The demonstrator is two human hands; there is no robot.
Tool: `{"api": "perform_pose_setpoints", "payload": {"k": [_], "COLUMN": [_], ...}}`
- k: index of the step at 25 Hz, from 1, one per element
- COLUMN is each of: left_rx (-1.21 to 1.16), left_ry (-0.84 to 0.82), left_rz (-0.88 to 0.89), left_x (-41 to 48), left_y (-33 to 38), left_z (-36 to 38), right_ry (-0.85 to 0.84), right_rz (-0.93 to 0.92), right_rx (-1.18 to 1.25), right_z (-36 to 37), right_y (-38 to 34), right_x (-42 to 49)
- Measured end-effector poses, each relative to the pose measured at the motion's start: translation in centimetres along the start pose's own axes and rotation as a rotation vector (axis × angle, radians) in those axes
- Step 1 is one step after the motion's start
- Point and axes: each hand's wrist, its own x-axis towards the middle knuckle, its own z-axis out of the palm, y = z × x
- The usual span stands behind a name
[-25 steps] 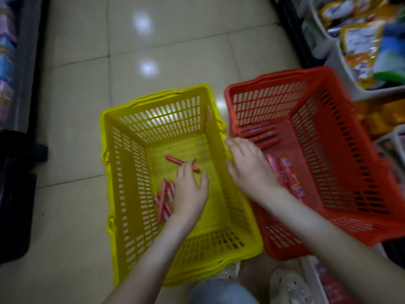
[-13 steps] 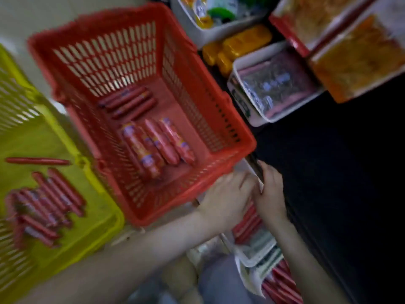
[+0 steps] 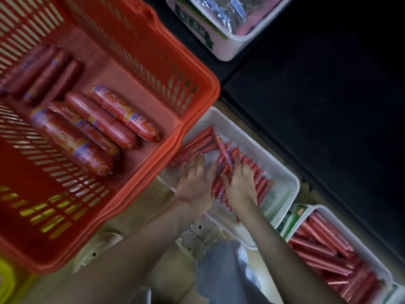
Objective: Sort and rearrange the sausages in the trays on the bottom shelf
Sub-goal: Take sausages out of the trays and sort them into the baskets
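Observation:
A white tray (image 3: 282, 172) on the bottom shelf holds thin red sausages (image 3: 198, 142), some lying slanted at its left end and a row (image 3: 264, 183) along its right side. Both my hands are inside this tray. My left hand (image 3: 195, 181) rests with fingers stretched over the slanted sausages on the left. My right hand (image 3: 241, 183) lies flat on the row, and one loose sausage (image 3: 223, 153) crosses just beyond its fingertips. A second white tray (image 3: 356, 243) at the lower right is full of longer thin sausages (image 3: 322, 246). The image is motion-blurred.
A red basket (image 3: 153, 62) with several thick sausages (image 3: 103, 121) stands directly left of the tray, its corner overhanging it. A yellow basket edge (image 3: 4, 279) shows at the bottom left. Another white tray of packets (image 3: 219, 47) sits higher up. Dark shelving (image 3: 317, 95) fills the right.
My view swung from the two baskets down to the shelf. Both hands left the baskets and reached into the white tray, where they now lie on the thin sausages.

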Motion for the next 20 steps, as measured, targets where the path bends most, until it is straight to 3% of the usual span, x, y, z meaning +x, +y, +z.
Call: {"api": "perform_pose_setpoints", "payload": {"k": [3, 6, 11, 15, 20], "left_rx": [-0.083, -0.075, -0.116, -0.127, -0.216], "left_ry": [0.068, -0.003, 0.130, 0.203, 0.102], "left_rz": [-0.136, -0.222, -0.107, -0.213, -0.158], "left_x": [1.9, 3.1, 3.4, 3.8, 3.9], "left_y": [-0.3, -0.6, 0.3, 0.2, 0.3], "left_z": [-0.8, -1.4, -0.9, -0.4, -0.7], "right_ry": [-0.078, -0.106, -0.240, -0.059, -0.148], "right_rz": [0.053, 0.210, 0.350, 0.325, 0.198], "right_rx": [-0.005, 0.119, 0.301, 0.235, 0.218], "right_z": [-0.9, -1.9, -1.0, -0.7, -0.4], "right_y": [-0.4, -0.2, 0.1, 0.8, 0.8], "right_x": [0.9, 0.2, -2.3, -1.6, -1.0]}}
